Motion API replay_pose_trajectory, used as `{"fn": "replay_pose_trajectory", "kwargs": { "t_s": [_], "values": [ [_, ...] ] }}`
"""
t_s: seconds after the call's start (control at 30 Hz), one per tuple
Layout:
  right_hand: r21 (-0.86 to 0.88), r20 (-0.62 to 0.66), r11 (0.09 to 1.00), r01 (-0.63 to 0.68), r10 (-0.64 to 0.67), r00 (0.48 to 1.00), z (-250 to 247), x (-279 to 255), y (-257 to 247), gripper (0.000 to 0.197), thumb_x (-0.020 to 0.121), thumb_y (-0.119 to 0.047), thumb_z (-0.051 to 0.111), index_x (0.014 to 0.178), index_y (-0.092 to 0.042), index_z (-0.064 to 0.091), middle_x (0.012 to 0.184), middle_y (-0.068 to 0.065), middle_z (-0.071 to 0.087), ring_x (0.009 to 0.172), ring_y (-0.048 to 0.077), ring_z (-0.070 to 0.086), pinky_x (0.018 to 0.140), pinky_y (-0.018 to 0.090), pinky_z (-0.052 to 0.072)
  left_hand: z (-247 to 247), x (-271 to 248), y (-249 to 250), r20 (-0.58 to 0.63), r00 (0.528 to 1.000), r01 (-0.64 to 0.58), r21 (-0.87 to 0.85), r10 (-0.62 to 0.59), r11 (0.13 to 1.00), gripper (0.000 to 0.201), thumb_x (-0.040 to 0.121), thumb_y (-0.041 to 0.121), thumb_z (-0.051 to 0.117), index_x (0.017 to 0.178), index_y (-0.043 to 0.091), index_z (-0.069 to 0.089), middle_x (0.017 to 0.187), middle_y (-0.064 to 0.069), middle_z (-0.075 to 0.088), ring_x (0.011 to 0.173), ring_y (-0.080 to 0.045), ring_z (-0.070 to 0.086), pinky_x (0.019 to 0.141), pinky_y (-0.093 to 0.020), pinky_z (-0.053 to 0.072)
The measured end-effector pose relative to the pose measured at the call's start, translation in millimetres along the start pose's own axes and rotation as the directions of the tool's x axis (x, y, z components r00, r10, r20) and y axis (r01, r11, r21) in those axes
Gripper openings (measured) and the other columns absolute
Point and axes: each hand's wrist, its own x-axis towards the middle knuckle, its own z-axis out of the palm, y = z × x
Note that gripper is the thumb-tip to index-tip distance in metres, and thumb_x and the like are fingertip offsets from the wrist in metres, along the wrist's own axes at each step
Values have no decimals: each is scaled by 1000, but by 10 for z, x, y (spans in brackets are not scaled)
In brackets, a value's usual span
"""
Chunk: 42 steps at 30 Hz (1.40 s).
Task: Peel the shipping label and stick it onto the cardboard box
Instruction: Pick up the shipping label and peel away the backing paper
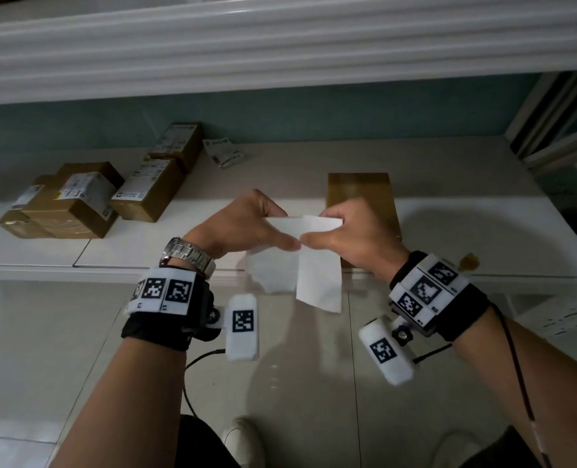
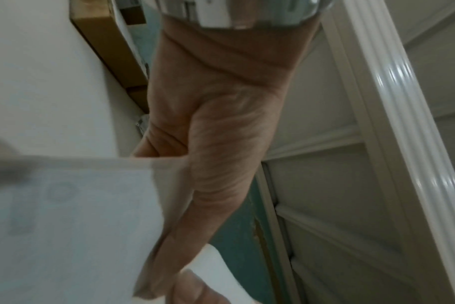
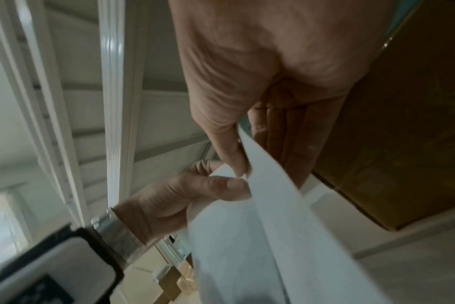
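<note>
I hold a white shipping label sheet [image 1: 319, 282] in the air over the table's front edge, and its two layers are parting from the top. My left hand [image 1: 287, 243] pinches the thinner, more see-through layer [image 1: 270, 271]. The opaque white layer is pinched by my right hand [image 1: 314, 239], thumb against thumb. A plain brown cardboard box [image 1: 358, 190] lies flat on the table just behind my right hand. The left wrist view shows my left hand [image 2: 221, 164] on the sheet [image 2: 65, 226]. The right wrist view shows my right hand [image 3: 237, 164], the white layer [image 3: 286, 226] and the box [image 3: 403, 144].
Several labelled cardboard boxes [image 1: 77, 201] are stacked at the table's left and back [image 1: 175, 143]. A loose printed label [image 1: 224, 152] lies near the back wall. The white table [image 1: 483, 231] ends at a front edge over a tiled floor [image 1: 60, 349].
</note>
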Motion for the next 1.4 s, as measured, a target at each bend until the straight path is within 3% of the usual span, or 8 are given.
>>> {"fn": "replay_pose_trajectory", "kwargs": {
  "t_s": [0.23, 0.4, 0.57, 0.73, 0.93, 1.17, 1.33, 1.4],
  "values": [
    [-51, 4, 996, 77, -77, 997, 15, -2, -3, 47, 72, -40, 73, 63, 5, 62, 53, 9, 50, 50, 18, 44, 53, 31, 33, 93, 63, -19, -54, 987, -153, 7, 153, 988, 33, 71, 29, 88, 75, -1, 78, 59, -27, 54, 54, -24, 36, 52, -28, 29],
    [-24, 107, 998, 58, -55, 993, -39, -24, -25, 65, 83, -38, 79, 60, 15, 48, 47, -2, 27, 46, 13, 26, 54, 30, 23, 114, 101, -37, -69, 973, -212, 94, 219, 973, 19, 76, 20, 86, 74, 2, 80, 50, 2, 53, 48, -8, 32, 48, -20, 30],
    [-70, 14, 994, 78, -77, 997, 24, -1, 28, 42, 85, -36, 77, 63, -1, 71, 51, 4, 39, 49, 16, 33, 54, 28, 26, 140, 92, 1, -79, 974, -207, 88, 214, 974, 17, 75, 18, 87, 74, 2, 80, 55, 0, 63, 46, -2, 39, 49, -13, 35],
    [162, -140, 986, 23, 0, 990, -38, 2, 0, 30, 86, -33, 74, 67, -9, 75, 63, 15, 69, 60, 19, 57, 63, 31, 42, -29, 67, -66, -221, 964, -167, -57, 151, 984, 21, 80, 17, 83, 82, -4, 79, 76, -31, 72, 60, -23, 56, 55, -31, 45],
    [179, -192, 983, 30, 5, 981, -142, 29, -10, 52, 85, -36, 69, 82, 17, 66, 89, 42, 64, 65, 26, 54, 64, 33, 38, -61, 122, -200, -334, 941, -51, 44, 63, 998, 21, 85, 22, 80, 77, 3, 76, 64, -19, 68, 51, -16, 54, 51, -27, 46],
    [155, -313, 988, -16, 65, 948, -261, 13, 25, 39, 94, -21, 67, 83, 16, 67, 80, 34, 66, 67, 25, 57, 61, 30, 39, -240, 116, -439, -545, 836, 109, 41, -69, 993, 20, 89, 24, 75, 74, 11, 74, 78, -12, 75, 73, -26, 74, 74, -43, 63],
    [214, -321, 974, -71, 139, 937, -286, -6, -1, 24, 96, -14, 64, 89, 6, 73, 79, 12, 68, 70, 19, 61, 60, 26, 42, -393, 157, -629, -797, 585, 199, -38, -150, 979, 24, 91, 29, 65, 83, 7, 72, 86, -16, 75, 77, -30, 72, 70, -41, 61],
    [226, -315, 971, -83, 153, 937, -283, -5, -1, 20, 95, -11, 64, 90, 6, 73, 83, 17, 72, 73, 21, 65, 62, 27, 44, -354, 211, -651, -777, 594, 227, -90, -211, 970, 28, 91, 34, 66, 102, 9, 68, 101, -15, 73, 88, -31, 71, 80, -47, 61]
  ]
}}
